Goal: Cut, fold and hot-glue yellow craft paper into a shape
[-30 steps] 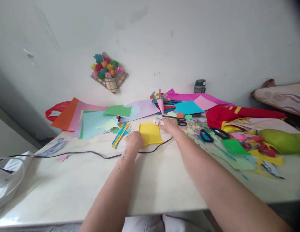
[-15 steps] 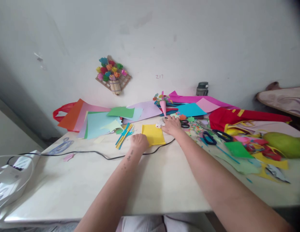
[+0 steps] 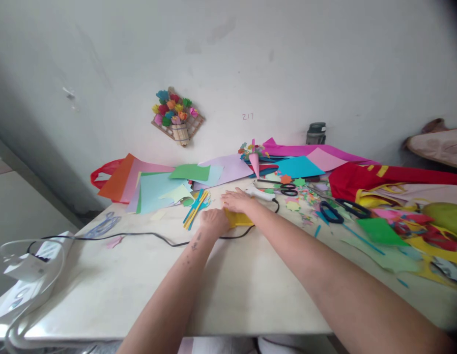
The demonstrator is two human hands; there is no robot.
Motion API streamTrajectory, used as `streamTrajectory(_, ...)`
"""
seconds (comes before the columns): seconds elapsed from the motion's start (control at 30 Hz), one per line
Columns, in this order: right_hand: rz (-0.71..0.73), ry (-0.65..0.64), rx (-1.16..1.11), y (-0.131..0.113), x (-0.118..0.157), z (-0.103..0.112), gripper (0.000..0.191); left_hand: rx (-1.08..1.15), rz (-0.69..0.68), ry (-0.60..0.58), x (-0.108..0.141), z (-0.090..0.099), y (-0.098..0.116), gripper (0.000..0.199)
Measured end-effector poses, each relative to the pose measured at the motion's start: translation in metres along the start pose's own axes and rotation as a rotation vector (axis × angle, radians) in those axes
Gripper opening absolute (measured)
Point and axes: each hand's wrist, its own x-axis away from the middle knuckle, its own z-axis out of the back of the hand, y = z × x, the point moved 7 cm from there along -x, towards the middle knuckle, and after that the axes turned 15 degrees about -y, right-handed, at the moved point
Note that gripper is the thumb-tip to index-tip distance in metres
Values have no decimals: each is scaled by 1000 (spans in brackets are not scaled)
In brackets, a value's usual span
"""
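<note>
My left hand (image 3: pixel 214 221) is closed at the left edge of a square yellow paper piece (image 3: pixel 240 219), its fingertips partly hidden. Stretched over the upper part of that piece is my right hand (image 3: pixel 236 199), fingers extended and nearly flat. Much of the yellow paper is covered by the two hands. A white glue gun (image 3: pixel 263 193) lies just beyond my right hand, with its black cord (image 3: pixel 155 234) running across the table. Thin blue and yellow paper strips (image 3: pixel 195 210) rest to the left of my left hand.
Coloured paper sheets (image 3: pixel 158 191) spread along the wall. A pink paper cone with flowers (image 3: pixel 254 164) stands behind the glue gun. Scissors (image 3: pixel 331 212), paper scraps (image 3: pixel 379 231) and a red cloth (image 3: pixel 361 176) lie on the right. A power strip (image 3: pixel 33 275) sits on the left.
My right hand has left the glue gun and moved left onto the yellow paper. The glue gun now lies free. My left hand stays at the paper's left edge. The view has shifted slightly.
</note>
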Motion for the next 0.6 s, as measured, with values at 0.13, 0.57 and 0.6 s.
streamTrajectory(0.13,10,54,-11,-5,-2,-4,38,-84,-27,75,11,-4,-3,36)
streamTrajectory(0.57,-158,96,-150,8,-6,-17,49,-162,-69,99,26,-9,5,27)
streamTrajectory(0.6,-157,96,-148,8,-6,-17,48,-163,-69,89,28,-10,6,27)
